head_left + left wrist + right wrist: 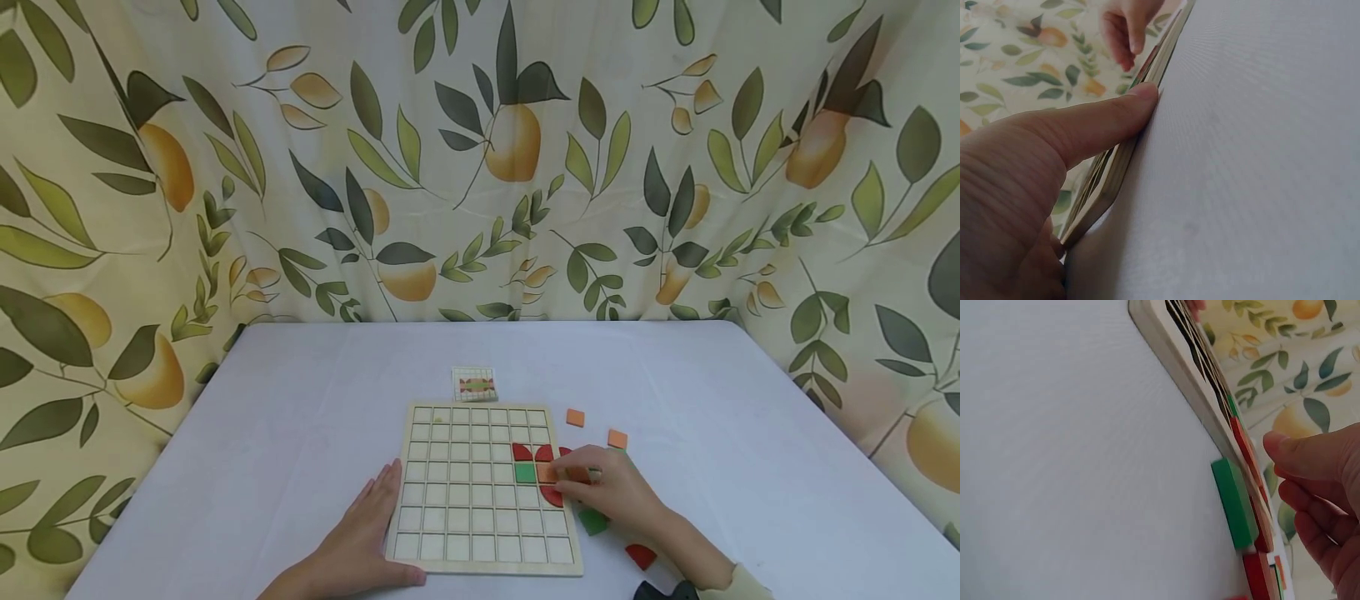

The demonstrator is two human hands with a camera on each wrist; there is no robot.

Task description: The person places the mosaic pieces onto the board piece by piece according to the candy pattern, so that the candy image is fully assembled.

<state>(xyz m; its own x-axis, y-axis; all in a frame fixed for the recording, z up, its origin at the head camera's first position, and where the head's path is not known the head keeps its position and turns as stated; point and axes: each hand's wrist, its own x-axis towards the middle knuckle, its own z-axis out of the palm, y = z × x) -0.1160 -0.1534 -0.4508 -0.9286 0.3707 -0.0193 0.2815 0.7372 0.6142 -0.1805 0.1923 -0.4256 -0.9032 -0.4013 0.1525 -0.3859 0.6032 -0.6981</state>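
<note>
A gridded wooden board point(467, 521) is seen lying flat on a white-covered table point(300, 400), its left side met by a person's left hand point(348, 533). The fingers of that hand are laid out long beside the board's left edge, with the thumb spread wide and, in the left wrist view, pressed to the near edge. Over the board's right edge, the right hand point(607, 483) is held with thumb and forefinger curved close to each other, just beside an orange square point(546, 472) set in the rightmost column. The gap between those fingertips is narrow; whether anything is pinched there cannot be told for certain, as the tips are partly hidden.

To the left of the orange square, a green square point(525, 472) is seated in its own cell. Two red quarter-rounds point(522, 452) are placed in the row above, and another red piece point(551, 496) is set below the orange one (all at the board's right side). On the cloth to the right, two loose orange squares point(575, 417), a green piece point(592, 522) and a red piece point(641, 557) are scattered, the green one near the board's edge. Beyond the far edge, a small patterned card point(475, 385) is laid. The scene is backed by a curtain point(300, 217) printed with fruit and leaves.
</note>
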